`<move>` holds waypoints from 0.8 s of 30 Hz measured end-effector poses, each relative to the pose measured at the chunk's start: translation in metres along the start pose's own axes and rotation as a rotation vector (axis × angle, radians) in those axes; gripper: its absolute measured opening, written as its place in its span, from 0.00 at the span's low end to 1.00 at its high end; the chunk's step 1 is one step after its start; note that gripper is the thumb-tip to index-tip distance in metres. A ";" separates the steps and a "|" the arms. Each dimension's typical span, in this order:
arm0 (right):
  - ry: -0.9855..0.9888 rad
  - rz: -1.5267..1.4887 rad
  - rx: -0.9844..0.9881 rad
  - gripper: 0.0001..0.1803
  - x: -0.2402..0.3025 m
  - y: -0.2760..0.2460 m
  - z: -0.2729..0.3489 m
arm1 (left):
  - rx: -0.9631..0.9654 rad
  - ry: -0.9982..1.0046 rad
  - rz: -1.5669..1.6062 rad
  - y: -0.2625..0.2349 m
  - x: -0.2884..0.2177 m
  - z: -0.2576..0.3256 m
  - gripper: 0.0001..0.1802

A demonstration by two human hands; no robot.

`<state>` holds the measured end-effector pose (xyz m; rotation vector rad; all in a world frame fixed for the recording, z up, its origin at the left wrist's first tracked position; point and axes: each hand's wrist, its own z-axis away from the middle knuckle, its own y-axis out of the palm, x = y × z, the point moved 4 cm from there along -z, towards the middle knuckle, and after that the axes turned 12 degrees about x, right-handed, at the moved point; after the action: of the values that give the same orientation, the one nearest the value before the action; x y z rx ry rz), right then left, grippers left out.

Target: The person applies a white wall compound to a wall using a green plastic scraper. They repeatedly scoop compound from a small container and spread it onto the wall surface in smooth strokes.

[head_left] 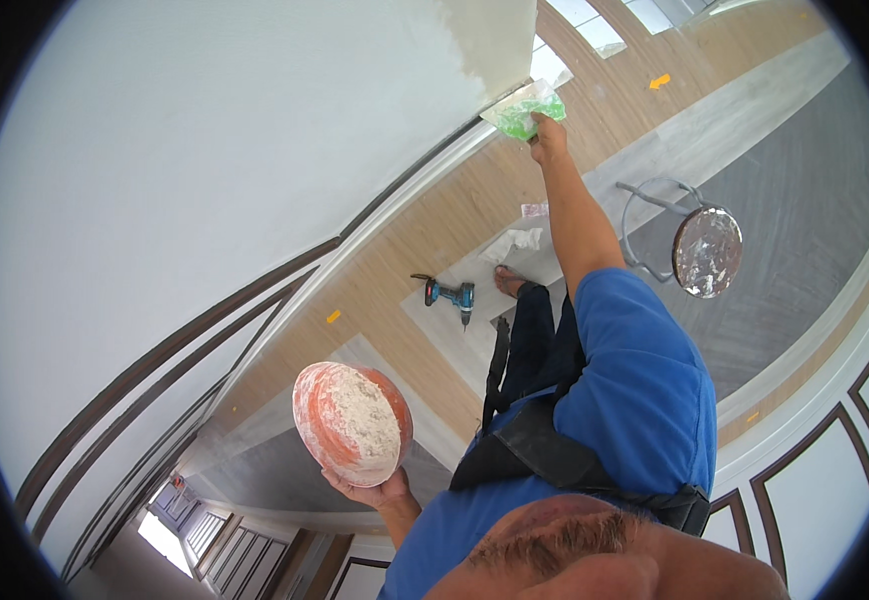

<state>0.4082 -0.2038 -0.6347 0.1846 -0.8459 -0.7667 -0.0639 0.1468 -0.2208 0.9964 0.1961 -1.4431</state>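
Observation:
My left hand [373,490] is closed on an orange plastic bowl [393,398], holding it from below at its near side. The bowl is smeared white and holds pale, whitish filler [363,425]. With the arm stretched far forward, my right hand [549,138] grips a wide putty knife [523,108] with green on it and pale residue. Its blade lies at the bottom of the white wall [205,130], close to the corner; whether it touches is hard to tell. Above it the wall carries a beige patch [490,40].
A cordless drill [449,294] lies on the floor beside my feet. Crumpled white material [515,242] is just beyond it. To the right stands a stool [709,252] with a paint-spattered round seat. Dark trim [285,270] runs along the wall; orange arrows [660,82] mark the wood-look floor.

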 end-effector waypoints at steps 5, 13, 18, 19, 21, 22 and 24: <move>0.015 0.010 0.002 0.23 0.003 0.008 -0.003 | -0.004 -0.004 -0.013 0.002 0.001 -0.001 0.36; -0.052 -0.007 0.011 0.24 0.008 0.022 -0.007 | -0.004 0.004 -0.030 0.002 0.001 -0.002 0.36; -0.033 0.037 -0.004 0.22 0.024 0.041 0.004 | -0.003 0.059 -0.154 -0.005 0.001 0.000 0.39; -0.038 0.048 -0.010 0.22 0.030 0.047 0.012 | -0.023 0.097 -0.297 -0.001 0.001 0.002 0.39; -0.055 0.073 -0.011 0.21 0.046 0.065 0.027 | -0.026 0.144 -0.448 0.007 0.000 0.005 0.40; -0.060 0.080 0.005 0.21 0.053 0.074 0.035 | -0.010 0.150 -0.463 0.009 -0.001 0.005 0.40; -0.078 0.088 0.038 0.20 0.069 0.090 0.049 | 0.065 0.132 -0.294 0.009 0.000 0.004 0.39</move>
<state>0.4493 -0.1790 -0.5208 0.1510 -0.9365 -0.6788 -0.0576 0.1423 -0.2146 1.1527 0.4077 -1.6585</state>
